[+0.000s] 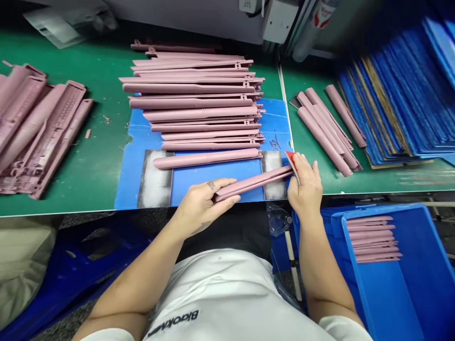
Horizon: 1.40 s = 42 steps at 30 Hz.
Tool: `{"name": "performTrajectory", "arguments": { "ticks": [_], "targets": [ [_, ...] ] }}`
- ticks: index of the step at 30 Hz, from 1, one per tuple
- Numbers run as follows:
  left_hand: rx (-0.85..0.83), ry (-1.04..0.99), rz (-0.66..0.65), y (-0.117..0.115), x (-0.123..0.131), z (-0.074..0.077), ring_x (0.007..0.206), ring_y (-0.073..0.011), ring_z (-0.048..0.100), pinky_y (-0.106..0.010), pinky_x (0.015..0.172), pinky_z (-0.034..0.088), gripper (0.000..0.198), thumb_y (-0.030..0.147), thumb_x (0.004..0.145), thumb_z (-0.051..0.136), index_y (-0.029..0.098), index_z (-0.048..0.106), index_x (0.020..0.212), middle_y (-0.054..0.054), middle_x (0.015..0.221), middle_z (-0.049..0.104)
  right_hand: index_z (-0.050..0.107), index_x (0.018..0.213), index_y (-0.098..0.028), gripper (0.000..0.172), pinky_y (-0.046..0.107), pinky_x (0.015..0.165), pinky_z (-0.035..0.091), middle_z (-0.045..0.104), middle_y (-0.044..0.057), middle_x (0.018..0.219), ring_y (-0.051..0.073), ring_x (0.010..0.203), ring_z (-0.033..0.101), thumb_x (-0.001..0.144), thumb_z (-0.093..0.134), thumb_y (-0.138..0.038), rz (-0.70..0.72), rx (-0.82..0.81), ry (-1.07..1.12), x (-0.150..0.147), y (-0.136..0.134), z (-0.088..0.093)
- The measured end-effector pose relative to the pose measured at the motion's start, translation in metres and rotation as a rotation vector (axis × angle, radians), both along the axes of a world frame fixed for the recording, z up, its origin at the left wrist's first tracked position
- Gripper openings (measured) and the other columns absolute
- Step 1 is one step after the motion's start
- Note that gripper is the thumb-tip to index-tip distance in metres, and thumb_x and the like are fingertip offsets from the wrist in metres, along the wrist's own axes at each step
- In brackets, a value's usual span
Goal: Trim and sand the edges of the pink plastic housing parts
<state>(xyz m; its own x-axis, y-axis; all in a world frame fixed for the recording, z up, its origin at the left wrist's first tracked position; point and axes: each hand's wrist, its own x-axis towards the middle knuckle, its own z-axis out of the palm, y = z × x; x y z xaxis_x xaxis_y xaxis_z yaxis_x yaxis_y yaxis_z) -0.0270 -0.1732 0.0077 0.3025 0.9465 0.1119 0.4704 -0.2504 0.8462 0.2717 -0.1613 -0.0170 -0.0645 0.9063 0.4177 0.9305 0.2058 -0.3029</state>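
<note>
Upside-down "Black…" lettering marks the white shirt (213, 293) — the left hand (204, 206) and right hand (304, 182) close on a long pink plastic part (254, 182), its long axis nearly crosswise above the blue mat (199, 170), right end angled away, touching a red pad (290, 161) under the right hand

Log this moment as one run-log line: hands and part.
left hand: holds pink plastic housing | right hand: holds red-edged pad at its end | blue crate: pink parts inside

Two hands showed, the left hand (204, 206) and the right hand (304, 182), with one pink bar (254, 182) between them and one red pad (291, 163). Roughly sixteen more bars (194, 102) lay on one blue mat (277, 118), about five beside it, and about seven in one blue crate (391, 293). One heap of pink parts (39, 132) was too tangled to count.
</note>
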Motion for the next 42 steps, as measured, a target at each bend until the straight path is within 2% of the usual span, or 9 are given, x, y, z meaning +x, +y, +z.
{"name": "performTrajectory", "arguments": {
  "ticks": [4,7,12,17,22,28,33,36,42],
  "targets": [
    [0.039,-0.052,-0.013,-0.005,0.003,0.003,0.075,-0.0162,0.075,-0.024,0.075,0.060,0.034,0.047,0.097,0.072,0.020,0.081,0.115,-0.003,0.090,0.082,0.029,0.175,-0.030,0.082,0.060,0.133,0.035,0.050,0.009,0.169,0.029,0.160,0.042,0.098,0.045,-0.008,0.283,0.030,0.044,-0.068,-0.044,0.022],
    [0.136,-0.083,-0.048,-0.008,0.002,0.002,0.076,-0.0167,0.076,-0.024,0.073,0.061,0.032,0.047,0.100,0.067,0.019,0.081,0.110,-0.005,0.091,0.082,0.024,0.176,-0.035,0.085,0.059,0.134,0.033,0.055,0.005,0.165,0.026,0.157,0.048,0.098,0.045,-0.007,0.514,0.056,0.086,-0.076,-0.047,0.022],
    [0.157,0.011,-0.006,-0.012,0.001,0.004,0.079,-0.0171,0.079,-0.024,0.074,0.062,0.034,0.045,0.099,0.072,0.022,0.079,0.124,-0.004,0.100,0.084,0.044,0.168,-0.030,0.077,0.064,0.134,0.031,0.060,0.007,0.161,0.028,0.156,0.050,0.095,0.040,-0.005,0.149,0.060,0.058,-0.034,-0.025,0.013],
    [0.390,0.076,-0.112,-0.014,0.000,0.007,0.062,-0.0133,0.073,-0.022,0.063,0.057,0.023,0.039,0.105,0.065,0.021,0.075,0.117,-0.001,0.083,0.081,0.038,0.171,-0.034,0.079,0.058,0.136,0.031,0.057,0.003,0.164,0.024,0.158,0.047,0.097,0.045,-0.008,0.495,0.005,0.008,-0.043,-0.039,0.017],
    [0.465,0.111,-0.055,-0.013,0.002,0.005,0.075,-0.0171,0.080,-0.023,0.071,0.061,0.034,0.046,0.104,0.068,0.018,0.074,0.122,-0.005,0.097,0.085,0.053,0.162,-0.024,0.070,0.067,0.132,0.031,0.062,0.012,0.158,0.029,0.155,0.050,0.096,0.040,-0.007,0.058,-0.044,0.008,-0.012,-0.017,0.012],
    [0.520,0.177,-0.073,-0.013,-0.002,0.012,0.065,-0.0166,0.076,-0.025,0.067,0.061,0.033,0.048,0.103,0.068,0.019,0.077,0.118,-0.005,0.088,0.083,0.030,0.174,-0.033,0.084,0.060,0.135,0.031,0.057,0.005,0.164,0.025,0.157,0.047,0.096,0.046,-0.007,0.542,0.004,0.090,-0.051,-0.043,0.031],
    [0.395,0.220,-0.090,-0.008,-0.018,0.009,0.081,-0.0194,0.081,-0.027,0.076,0.062,0.036,0.048,0.106,0.063,0.020,0.076,0.122,-0.005,0.100,0.085,0.057,0.159,-0.026,0.070,0.063,0.133,0.031,0.062,0.009,0.159,0.027,0.154,0.052,0.093,0.044,-0.009,0.015,-0.100,0.027,0.025,0.000,-0.011],
    [0.286,0.398,-0.129,0.000,-0.019,0.007,0.094,-0.0239,0.080,-0.031,0.081,0.061,0.037,0.045,0.107,0.058,0.019,0.076,0.127,-0.007,0.105,0.083,0.060,0.156,-0.023,0.066,0.060,0.134,0.033,0.063,0.009,0.157,0.026,0.151,0.055,0.093,0.045,-0.012,-0.060,-0.102,0.056,0.055,0.017,-0.029],
    [0.444,0.519,-0.134,0.035,-0.048,0.016,0.097,-0.0285,0.074,-0.039,0.088,0.057,0.046,0.056,0.105,0.060,0.023,0.074,0.133,-0.009,0.104,0.080,0.058,0.160,-0.027,0.068,0.063,0.133,0.033,0.065,0.006,0.156,0.030,0.152,0.054,0.095,0.042,-0.013,-0.148,0.070,0.155,0.043,0.007,-0.035]
  ]
}}
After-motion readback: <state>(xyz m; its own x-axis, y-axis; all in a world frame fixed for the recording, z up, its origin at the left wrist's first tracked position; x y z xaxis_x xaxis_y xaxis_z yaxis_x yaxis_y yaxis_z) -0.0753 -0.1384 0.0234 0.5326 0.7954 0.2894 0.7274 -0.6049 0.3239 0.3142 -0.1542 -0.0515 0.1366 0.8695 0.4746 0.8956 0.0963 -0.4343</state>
